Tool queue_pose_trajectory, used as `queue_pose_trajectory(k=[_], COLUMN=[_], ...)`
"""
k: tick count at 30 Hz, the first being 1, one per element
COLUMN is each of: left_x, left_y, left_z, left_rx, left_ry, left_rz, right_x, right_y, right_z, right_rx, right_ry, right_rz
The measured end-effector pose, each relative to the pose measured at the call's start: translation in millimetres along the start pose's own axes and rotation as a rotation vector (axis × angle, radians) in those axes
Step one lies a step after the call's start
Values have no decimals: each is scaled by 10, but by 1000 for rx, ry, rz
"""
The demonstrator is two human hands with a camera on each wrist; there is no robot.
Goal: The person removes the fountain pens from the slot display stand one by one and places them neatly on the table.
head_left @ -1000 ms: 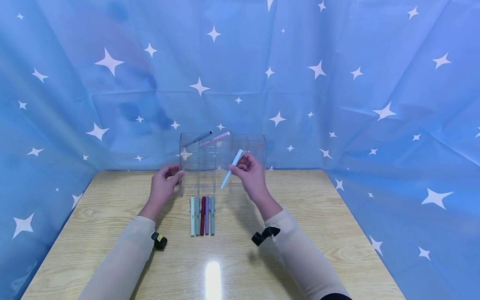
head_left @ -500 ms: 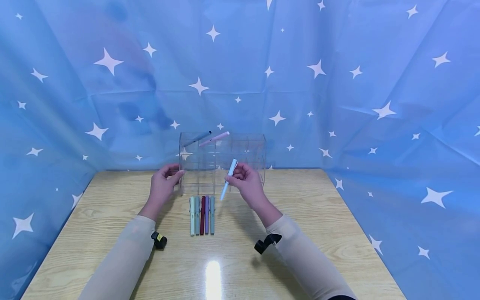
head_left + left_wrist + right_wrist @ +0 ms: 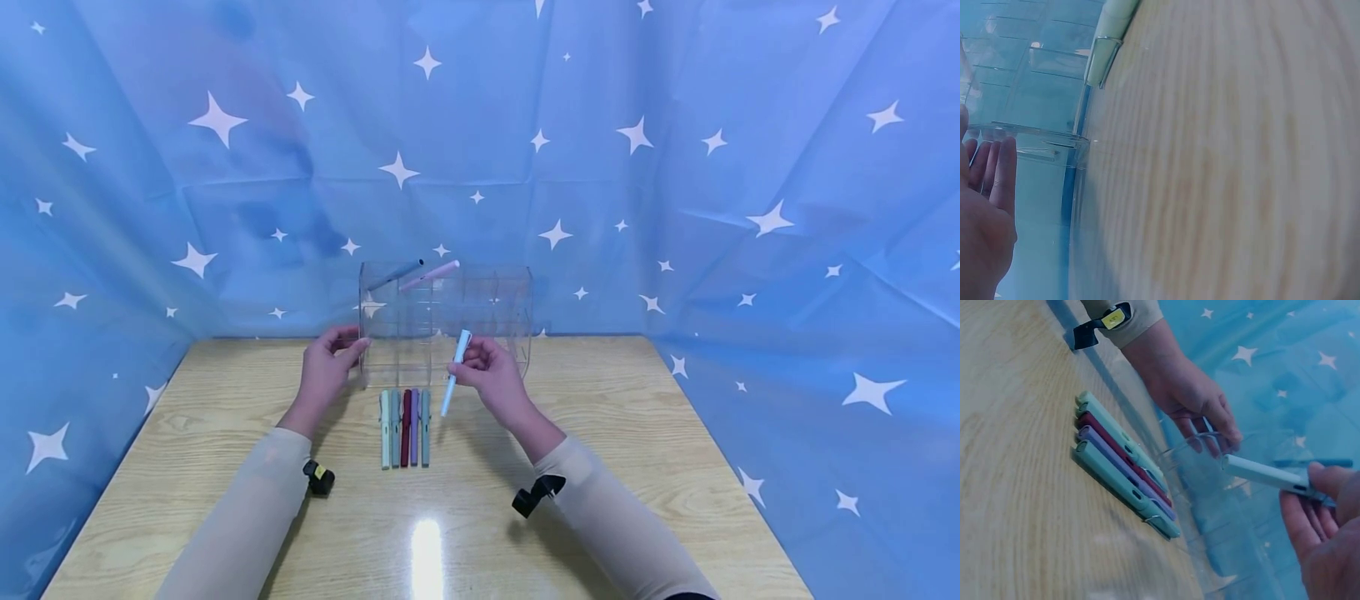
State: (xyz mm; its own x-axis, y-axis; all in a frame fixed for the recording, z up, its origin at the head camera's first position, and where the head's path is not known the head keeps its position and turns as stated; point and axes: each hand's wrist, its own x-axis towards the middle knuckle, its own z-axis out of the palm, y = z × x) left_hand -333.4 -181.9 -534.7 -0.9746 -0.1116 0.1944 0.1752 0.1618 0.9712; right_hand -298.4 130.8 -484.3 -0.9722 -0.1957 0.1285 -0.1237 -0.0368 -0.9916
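A clear plastic compartment box [image 3: 414, 333] stands at the back of the table. My left hand [image 3: 327, 364] holds its left side, with the thumb at the front edge; the left wrist view shows the fingers [image 3: 1004, 178] reaching to the side wall. In my right hand [image 3: 497, 379] a light blue pen [image 3: 456, 373] is pinched between thumb and fingers, slanting in front of the box. Left of that pen, several capped pens lie side by side on the table: pale green [image 3: 385, 429], teal [image 3: 395, 429], dark red [image 3: 406, 429], purple [image 3: 414, 429] and another teal.
Up in the box's top part, a dark blue pen [image 3: 397, 274] and a pink pen [image 3: 430, 275] lie slanted. A blue curtain with white stars [image 3: 570, 167] hangs right behind the wooden table [image 3: 615, 450].
My right hand has come down and nearer with the light blue pen, from in front of the box to just below its lower edge in the head view. The left hand stays put.
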Motion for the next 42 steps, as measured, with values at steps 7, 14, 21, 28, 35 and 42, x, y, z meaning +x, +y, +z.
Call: queue_pose_trajectory(k=[7, 14, 21, 28, 35, 42], left_x=[-8, 2, 0, 0, -9, -6], left_y=[15, 21, 20, 19, 15, 10], left_z=[-12, 0, 5, 5, -2, -3], left_rx=[-3, 2, 5, 3, -11, -8], left_ry=[-8, -1, 8, 5, 1, 2], left_rz=[-6, -12, -11, -2, -5, -2], right_x=[-49, -78, -114, -183, -198, -213], right_y=[31, 85, 170, 277, 447, 539], right_z=[33, 42, 34, 62, 96, 124], right_rx=[-5, -28, -30, -69, -123, -210], right_ry=[-7, -19, -63, -92, -120, -148], right_rz=[29, 42, 101, 178, 207, 200])
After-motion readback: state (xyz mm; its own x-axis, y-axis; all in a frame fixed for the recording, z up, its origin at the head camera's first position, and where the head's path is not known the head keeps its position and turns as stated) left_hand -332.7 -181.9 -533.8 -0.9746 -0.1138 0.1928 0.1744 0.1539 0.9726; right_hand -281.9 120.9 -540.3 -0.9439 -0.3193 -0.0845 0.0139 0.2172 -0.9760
